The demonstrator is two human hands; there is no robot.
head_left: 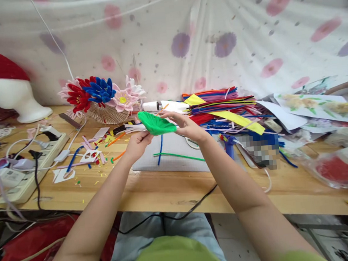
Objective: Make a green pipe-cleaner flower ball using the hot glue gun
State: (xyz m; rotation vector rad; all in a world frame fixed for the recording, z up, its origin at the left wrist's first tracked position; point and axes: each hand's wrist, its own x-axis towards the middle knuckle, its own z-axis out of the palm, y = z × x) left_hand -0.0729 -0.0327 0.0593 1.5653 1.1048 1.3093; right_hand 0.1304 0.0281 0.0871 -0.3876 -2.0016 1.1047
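A bright green fuzzy leaf [157, 124], with ridges like pipe cleaners laid side by side, is held up over the work mat. My left hand [139, 144] pinches its lower left side, thumb and fingers closed. At its right end, my right hand [190, 127] curves around the edge, fingers along the far side and thumb near the tip; part of that grip is hidden behind the leaf. Below, a green pipe cleaner [179, 157] and a blue pipe cleaner [160, 149] lie crossed on the grey mat [143, 164].
Fuzzy flowers [100, 90] and a fan stand at the back left, beside a white head form [17, 96]. A power strip [40, 161] with cables lies left. Bundles of pipe cleaners [220, 106], a blue glue gun [229, 145] and a phone [251, 152] are right. Scraps litter the table.
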